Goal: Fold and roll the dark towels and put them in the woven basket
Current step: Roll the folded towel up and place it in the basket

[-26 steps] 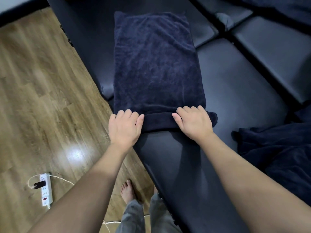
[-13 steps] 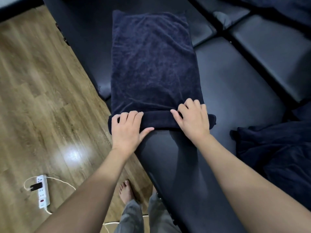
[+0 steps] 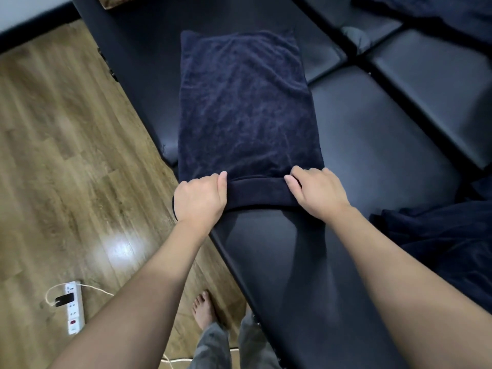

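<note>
Since a second ago the rolled band at the near end of our folded towel (image 3: 245, 107) has grown thicker, and our fingers now curl over its top edge. We grip the roll at both ends: our left hand (image 3: 198, 199) wraps around the left end, thumb against the flat cloth, while our right hand (image 3: 318, 194) clamps the right end. It lies lengthwise on the black padded bench (image 3: 372, 145), flat beyond the roll. More dark towels (image 3: 447, 249) lie heaped at our right. We see no basket, only a power strip (image 3: 73, 307) on the wooden floor (image 3: 66, 155)
</note>
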The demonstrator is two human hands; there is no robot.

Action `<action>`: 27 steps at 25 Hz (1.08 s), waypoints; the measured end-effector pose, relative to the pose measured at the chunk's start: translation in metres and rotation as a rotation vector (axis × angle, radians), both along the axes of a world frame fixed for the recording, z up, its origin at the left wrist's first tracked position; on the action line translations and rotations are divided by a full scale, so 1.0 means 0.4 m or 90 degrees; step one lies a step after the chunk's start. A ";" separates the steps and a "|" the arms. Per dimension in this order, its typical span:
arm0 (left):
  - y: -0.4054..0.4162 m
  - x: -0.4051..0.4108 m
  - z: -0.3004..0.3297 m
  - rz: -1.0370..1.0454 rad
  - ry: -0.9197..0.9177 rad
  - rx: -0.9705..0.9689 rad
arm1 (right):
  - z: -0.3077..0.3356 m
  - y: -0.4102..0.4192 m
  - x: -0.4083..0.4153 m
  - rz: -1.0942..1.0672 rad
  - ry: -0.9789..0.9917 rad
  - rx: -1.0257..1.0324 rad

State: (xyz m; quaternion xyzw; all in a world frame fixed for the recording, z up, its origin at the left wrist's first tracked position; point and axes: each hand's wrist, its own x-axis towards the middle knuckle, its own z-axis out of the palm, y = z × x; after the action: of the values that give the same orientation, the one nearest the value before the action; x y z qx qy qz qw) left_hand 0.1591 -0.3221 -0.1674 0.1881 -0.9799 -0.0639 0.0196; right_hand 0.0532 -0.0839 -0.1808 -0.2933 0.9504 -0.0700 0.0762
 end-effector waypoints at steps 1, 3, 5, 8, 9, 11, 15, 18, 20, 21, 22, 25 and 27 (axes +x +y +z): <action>0.005 -0.004 -0.001 0.002 0.009 -0.011 | 0.002 -0.004 -0.015 -0.012 -0.048 0.004; 0.027 0.003 -0.015 -0.058 0.029 -0.067 | 0.005 -0.012 -0.032 -0.038 -0.104 0.034; 0.055 0.023 -0.036 -0.144 0.014 -0.121 | 0.012 -0.028 -0.029 -0.050 -0.060 0.067; 0.049 0.016 -0.040 -0.176 -0.029 -0.151 | -0.003 -0.056 0.029 -0.066 0.205 0.051; 0.040 0.007 -0.036 -0.180 -0.038 -0.133 | -0.015 -0.056 0.051 -0.055 0.266 0.010; 0.025 -0.004 -0.026 -0.190 -0.062 -0.075 | -0.043 -0.034 0.091 -0.006 0.274 -0.050; 0.007 -0.017 -0.014 -0.143 -0.114 0.035 | -0.075 -0.022 0.108 0.035 0.300 -0.052; 0.009 -0.011 -0.013 -0.127 -0.083 0.031 | -0.056 -0.045 0.060 0.063 0.301 -0.037; 0.025 0.026 -0.030 -0.132 -0.015 -0.053 | -0.032 -0.057 0.020 0.083 0.263 -0.030; 0.035 0.046 -0.042 -0.127 0.011 -0.090 | -0.017 -0.067 0.002 0.083 0.230 -0.023; 0.038 0.056 -0.053 -0.125 0.032 -0.119 | -0.005 -0.080 -0.015 0.075 0.184 -0.009; 0.005 0.009 -0.048 -0.142 0.009 -0.125 | 0.011 -0.116 -0.058 0.013 0.011 0.044; -0.030 -0.055 -0.024 -0.160 -0.046 -0.079 | 0.013 -0.119 -0.064 0.001 0.026 0.046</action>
State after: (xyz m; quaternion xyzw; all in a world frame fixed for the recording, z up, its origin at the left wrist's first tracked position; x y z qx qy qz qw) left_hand 0.1372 -0.3342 -0.1772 0.0644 -0.9978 0.0013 -0.0126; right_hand 0.0278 -0.1317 -0.1756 -0.2926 0.9534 -0.0295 0.0678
